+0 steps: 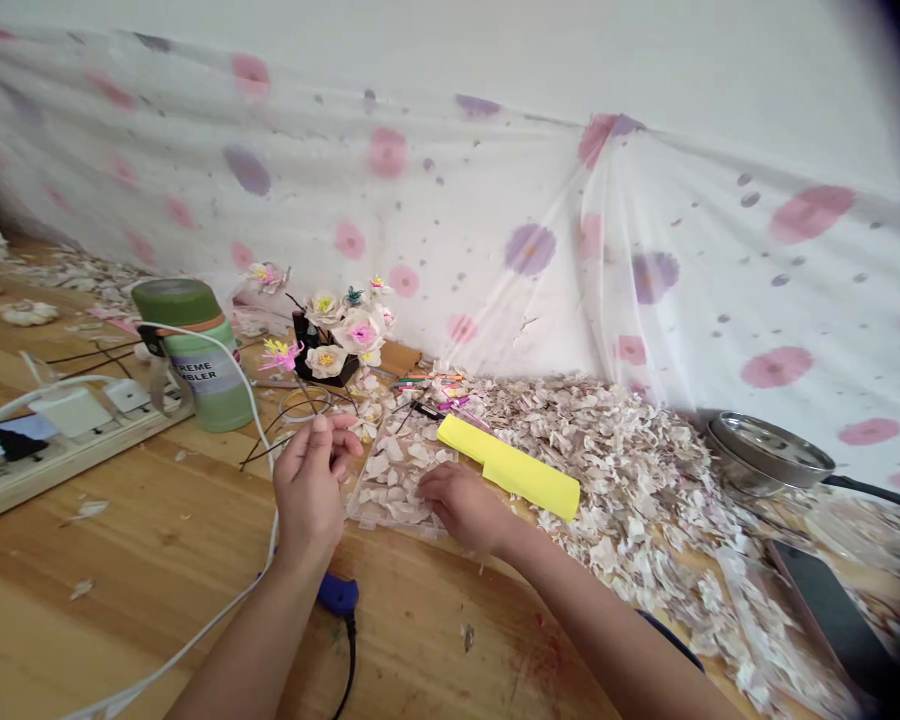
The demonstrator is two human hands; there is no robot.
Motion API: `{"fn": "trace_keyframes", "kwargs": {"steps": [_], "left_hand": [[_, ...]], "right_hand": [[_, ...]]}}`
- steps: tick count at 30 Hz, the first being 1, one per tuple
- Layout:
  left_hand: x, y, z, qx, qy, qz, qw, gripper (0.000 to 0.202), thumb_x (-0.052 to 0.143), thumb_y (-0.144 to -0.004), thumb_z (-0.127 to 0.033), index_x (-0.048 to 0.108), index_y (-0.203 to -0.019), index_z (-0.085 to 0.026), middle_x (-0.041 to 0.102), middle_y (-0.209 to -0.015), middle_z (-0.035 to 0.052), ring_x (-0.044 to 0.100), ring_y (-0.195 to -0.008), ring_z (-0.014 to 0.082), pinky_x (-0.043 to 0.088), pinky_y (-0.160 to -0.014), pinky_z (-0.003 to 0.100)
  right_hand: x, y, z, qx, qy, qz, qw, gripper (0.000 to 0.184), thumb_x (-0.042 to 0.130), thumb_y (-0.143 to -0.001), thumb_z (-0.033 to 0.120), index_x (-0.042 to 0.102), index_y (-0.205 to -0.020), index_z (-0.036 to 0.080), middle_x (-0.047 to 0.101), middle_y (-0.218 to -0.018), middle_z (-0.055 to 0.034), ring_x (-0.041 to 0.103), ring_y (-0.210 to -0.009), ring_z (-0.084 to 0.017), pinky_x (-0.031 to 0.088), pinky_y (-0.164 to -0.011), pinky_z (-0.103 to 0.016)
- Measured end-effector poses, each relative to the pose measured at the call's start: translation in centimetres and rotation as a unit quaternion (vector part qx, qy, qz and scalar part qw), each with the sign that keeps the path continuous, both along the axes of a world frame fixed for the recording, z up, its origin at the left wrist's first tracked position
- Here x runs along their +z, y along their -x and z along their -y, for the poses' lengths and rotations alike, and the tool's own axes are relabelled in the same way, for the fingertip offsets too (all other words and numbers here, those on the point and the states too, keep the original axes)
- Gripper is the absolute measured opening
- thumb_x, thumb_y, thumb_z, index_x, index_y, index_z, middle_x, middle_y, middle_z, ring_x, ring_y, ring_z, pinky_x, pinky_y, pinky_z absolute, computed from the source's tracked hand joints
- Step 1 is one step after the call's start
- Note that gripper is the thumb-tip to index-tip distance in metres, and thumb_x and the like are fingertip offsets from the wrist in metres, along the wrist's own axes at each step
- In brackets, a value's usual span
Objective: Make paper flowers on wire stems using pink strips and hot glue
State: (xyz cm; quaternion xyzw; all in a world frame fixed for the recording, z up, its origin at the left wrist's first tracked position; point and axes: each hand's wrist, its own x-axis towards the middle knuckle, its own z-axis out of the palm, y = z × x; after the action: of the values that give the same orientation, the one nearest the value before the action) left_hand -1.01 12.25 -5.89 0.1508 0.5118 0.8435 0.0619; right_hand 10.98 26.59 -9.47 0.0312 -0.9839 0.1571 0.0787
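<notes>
My left hand [311, 480] is raised just above the wooden table [157, 560], its fingers pinched together on a thin dark wire stem [300, 385] topped by a small pink and yellow flower [280, 352]. My right hand [461, 503] rests palm down, fingers curled, on a clear sheet strewn with pale petals [394, 478]. Right of it lies a yellow folded paper strip [510, 465]. Behind my hands stands a small bunch of finished paper flowers [345, 330] in a dark holder.
A green tumbler [195, 350] and a white power strip [60, 430] with a white cable sit at the left. A blue glue gun [337, 592] lies under my left wrist. A heap of petal scraps [645, 470], a metal pan [769, 452] and a dark phone [832, 610] fill the right. Spotted cloth hangs behind.
</notes>
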Motion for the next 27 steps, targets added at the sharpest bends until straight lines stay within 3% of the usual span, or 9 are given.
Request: {"fn": "trace_keyframes", "kwargs": {"steps": [6,10,15,21,23,27], "left_hand": [[-0.1,0.0,0.1,0.002,0.003,0.003,1.0,0.028,0.055,-0.085,-0.039,0.064,-0.079,-0.014,0.055,-0.058,0.0011,0.031,-0.044,0.0073,0.02,-0.041,0.02],[-0.2,0.1,0.0,0.004,0.002,0.002,1.0,0.027,0.057,-0.084,-0.04,0.064,-0.079,-0.014,0.055,-0.057,0.0009,0.031,-0.044,0.0075,0.02,-0.04,0.02],[-0.4,0.2,-0.2,0.001,0.002,0.003,1.0,0.029,0.059,-0.082,-0.043,0.064,-0.079,-0.015,0.055,-0.057,0.0009,0.034,-0.044,0.0084,0.023,-0.04,0.02],[-0.3,0.0,-0.2,-0.005,-0.005,0.013,1.0,0.03,0.06,-0.081,-0.044,0.064,-0.078,-0.014,0.055,-0.055,0.0005,0.037,-0.044,0.0085,0.023,-0.039,0.02],[-0.2,0.0,-0.2,-0.008,-0.01,0.014,1.0,0.031,0.06,-0.082,-0.044,0.064,-0.078,-0.014,0.055,-0.055,0.0005,0.036,-0.044,0.0079,0.023,-0.04,0.019],[-0.3,0.0,-0.3,-0.014,-0.018,0.015,1.0,0.033,0.061,-0.08,-0.046,0.064,-0.078,-0.013,0.054,-0.054,0.0006,0.034,-0.043,0.0071,0.024,-0.041,0.018]], "right_hand": [[-0.3,3.5,-0.9,-0.088,-0.012,0.005,0.996,0.022,0.048,-0.087,0.007,0.069,-0.092,0.015,0.07,-0.094,-0.0076,0.061,-0.092,-0.018,0.043,-0.083,-0.029],[-1.2,7.3,-1.1,-0.129,-0.038,0.038,0.99,0.014,0.053,-0.092,0.022,0.065,-0.096,0.015,0.067,-0.1,-0.0052,0.061,-0.094,-0.018,0.047,-0.085,-0.037],[-2.3,10.3,-0.7,-0.156,-0.059,0.074,0.983,0.024,0.056,-0.091,0.033,0.06,-0.108,0.015,0.062,-0.109,-0.0066,0.062,-0.095,-0.02,0.051,-0.083,-0.041],[-1.5,8.8,-0.8,-0.133,-0.046,0.054,0.989,0.019,0.056,-0.09,0.027,0.063,-0.102,0.014,0.064,-0.103,-0.0076,0.06,-0.096,-0.021,0.047,-0.086,-0.041],[-0.8,7.2,-1.1,-0.089,-0.029,0.043,0.995,0.02,0.056,-0.086,0.018,0.065,-0.103,0.014,0.066,-0.102,-0.0093,0.058,-0.099,-0.022,0.042,-0.089,-0.038],[-0.2,4.4,-1.8,0.019,0.022,0.048,0.998,0.04,0.056,-0.066,-0.001,0.07,-0.098,0.02,0.069,-0.097,-0.005,0.057,-0.096,-0.021,0.038,-0.088,-0.032]]}}
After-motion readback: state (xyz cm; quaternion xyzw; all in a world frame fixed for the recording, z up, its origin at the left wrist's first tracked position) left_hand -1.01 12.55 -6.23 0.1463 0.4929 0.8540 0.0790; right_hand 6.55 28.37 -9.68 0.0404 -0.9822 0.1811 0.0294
